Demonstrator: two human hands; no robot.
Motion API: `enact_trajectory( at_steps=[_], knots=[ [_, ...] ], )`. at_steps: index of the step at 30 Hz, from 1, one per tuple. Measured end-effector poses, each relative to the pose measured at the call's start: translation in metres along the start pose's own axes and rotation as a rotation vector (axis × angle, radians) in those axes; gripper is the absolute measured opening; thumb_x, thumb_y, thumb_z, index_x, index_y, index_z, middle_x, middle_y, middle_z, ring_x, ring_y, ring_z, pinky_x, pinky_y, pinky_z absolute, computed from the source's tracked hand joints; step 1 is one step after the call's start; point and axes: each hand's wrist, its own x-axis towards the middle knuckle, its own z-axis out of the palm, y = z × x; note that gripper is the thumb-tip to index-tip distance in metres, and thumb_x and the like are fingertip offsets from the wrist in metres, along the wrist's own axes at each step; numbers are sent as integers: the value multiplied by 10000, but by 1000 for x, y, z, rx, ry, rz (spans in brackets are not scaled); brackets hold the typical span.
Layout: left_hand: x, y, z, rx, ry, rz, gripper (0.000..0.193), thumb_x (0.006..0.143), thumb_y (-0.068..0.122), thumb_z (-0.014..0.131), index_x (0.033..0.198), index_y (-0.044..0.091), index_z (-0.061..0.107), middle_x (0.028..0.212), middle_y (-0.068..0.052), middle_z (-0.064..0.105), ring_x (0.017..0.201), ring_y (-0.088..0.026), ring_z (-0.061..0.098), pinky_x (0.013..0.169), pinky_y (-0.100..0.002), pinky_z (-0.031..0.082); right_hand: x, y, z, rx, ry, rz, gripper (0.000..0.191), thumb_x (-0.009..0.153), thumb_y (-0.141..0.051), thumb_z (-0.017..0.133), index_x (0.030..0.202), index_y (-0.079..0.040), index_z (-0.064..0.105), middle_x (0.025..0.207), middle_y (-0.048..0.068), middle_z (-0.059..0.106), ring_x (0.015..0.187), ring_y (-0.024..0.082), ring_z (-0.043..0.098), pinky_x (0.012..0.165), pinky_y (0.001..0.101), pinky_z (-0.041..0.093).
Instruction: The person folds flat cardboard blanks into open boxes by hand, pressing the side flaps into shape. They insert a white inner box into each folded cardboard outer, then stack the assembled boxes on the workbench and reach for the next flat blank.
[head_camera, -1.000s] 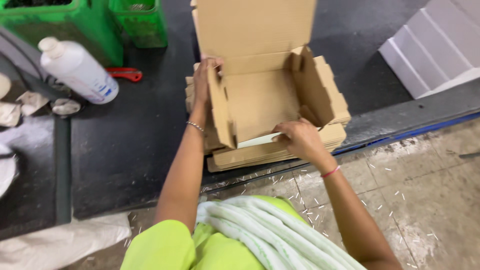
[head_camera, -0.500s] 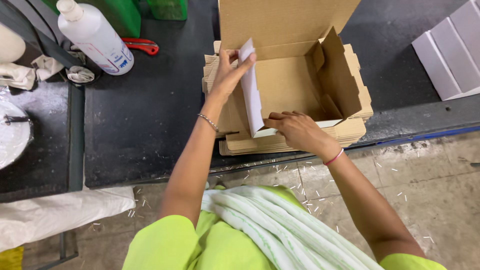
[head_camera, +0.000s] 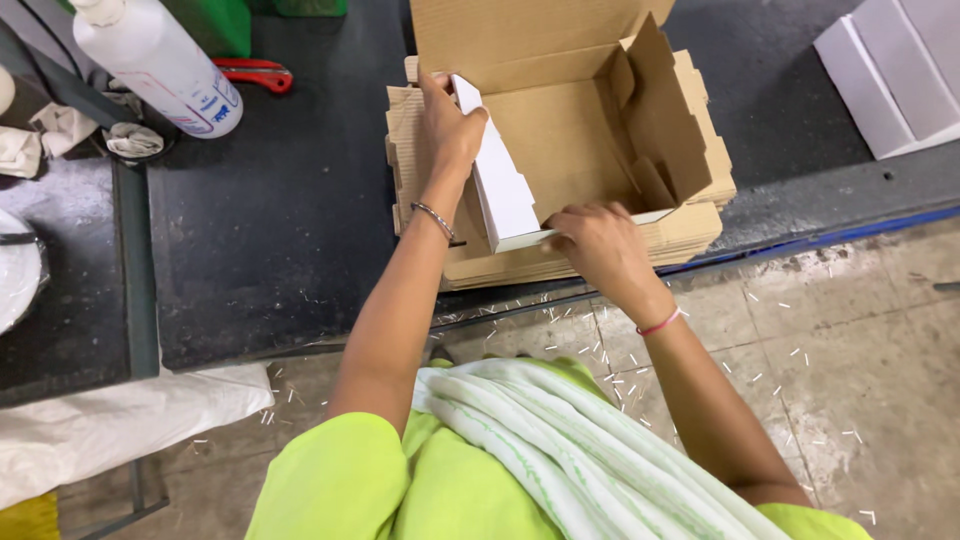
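An open cardboard box (head_camera: 590, 140) with its lid standing up at the far side sits on a stack of flat cardboard (head_camera: 560, 250) on a dark worktable (head_camera: 280, 230); inside it, a white card flap (head_camera: 497, 175) stands on edge along the left wall. A white spray bottle (head_camera: 155, 60) lies at the far left beside crumpled rags (head_camera: 70, 135), red-handled scissors (head_camera: 255, 72) just right of it, and white boxes (head_camera: 890, 70) far right. The near floor (head_camera: 850, 330) is littered with small white scraps. The left hand (head_camera: 448, 125) grips the flap's upper edge, fingers closed over it. The right hand (head_camera: 595, 245) presses curled fingers on the box's near edge at the flap's lower end.
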Motion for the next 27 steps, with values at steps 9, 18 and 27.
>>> enact_trajectory(
  at_steps=[9,18,27],
  knots=[
    [-14,12,5,47,120,88,643,714,-142,612,1294,19,384,1176,-168,627,1138,-357,650,970,-434,512,3,-28,-17,76,173,-45,429,886,-365,757,1133,-21,690,1041,165,706,928,387,670,837,478,508],
    [-77,14,-5,-18,191,238,556,912,123,835,1239,-38,416,1182,-215,505,1118,-340,546,987,-450,454,28,-5,22,-19,-43,278,328,810,-114,692,1124,-19,674,1060,216,680,892,424,686,806,508,553],
    [-135,61,10,519,-207,959,579,830,477,716,1160,10,624,1180,-145,649,1134,-321,629,963,-440,508,-2,76,1,-153,76,194,230,845,-129,722,1068,-78,700,972,135,675,903,381,672,763,495,532]
  ],
)
